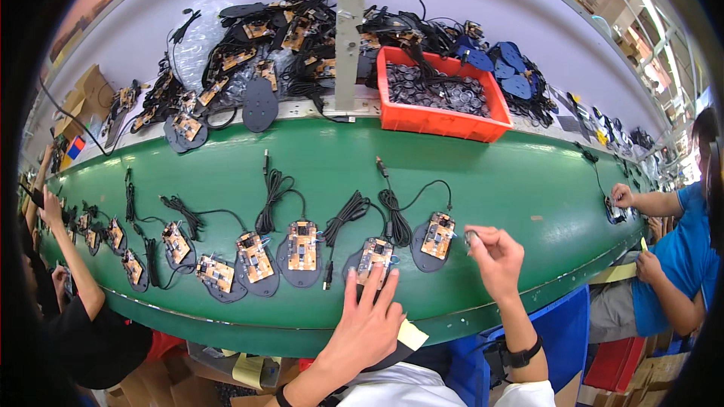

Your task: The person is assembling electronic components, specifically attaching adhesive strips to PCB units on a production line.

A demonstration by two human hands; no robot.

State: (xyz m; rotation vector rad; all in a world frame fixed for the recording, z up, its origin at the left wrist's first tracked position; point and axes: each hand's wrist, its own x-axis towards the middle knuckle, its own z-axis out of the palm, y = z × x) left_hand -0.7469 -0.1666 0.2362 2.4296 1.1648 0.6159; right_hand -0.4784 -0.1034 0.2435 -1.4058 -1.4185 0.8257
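My left hand (368,324) rests with its fingers apart on the lower edge of a tan circuit board (375,253), which sits on a dark mouse base with a coiled black cable. To the right, my right hand (498,260) is raised above the green belt, thumb and forefinger pinched on a small dark piece (470,238) whose kind is too small to make out. Between my hands lies another mouse base (430,258) with its board (438,234) and a cable (394,215) running to a plug. Further left, several similar mouse bases with boards (302,245) stand in a row.
An orange-red bin (445,130) of small dark, clear-looking round pieces stands on the far ledge. Piles of cabled boards (226,60) are heaped beside it. Co-workers' hands (622,196) work at both ends of the green belt (513,181). A blue crate (562,332) stands below the near edge.
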